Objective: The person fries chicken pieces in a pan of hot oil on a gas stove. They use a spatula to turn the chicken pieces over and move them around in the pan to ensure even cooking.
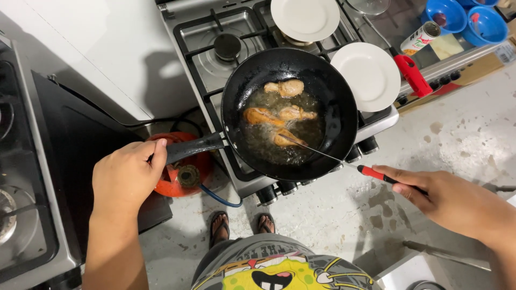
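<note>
**Chicken frying on the stove**

I stand on a stained concrete floor (462,134) before a steel gas stove (204,32); two white plates (365,75) sit on its burners, an orange gas cylinder (185,180) below. My left hand (126,177) is closed around the handle of the black frying pan (333,123). Four golden chicken pieces (285,87) lie in oil. My right hand (446,198) pinches a red-handled skewer (371,173), its tip touching the nearest piece.

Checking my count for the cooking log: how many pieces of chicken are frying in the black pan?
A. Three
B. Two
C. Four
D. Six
C: four golden chicken pieces lie in the oil of the black pan, one touched by the thin tool in the right hand.
</note>
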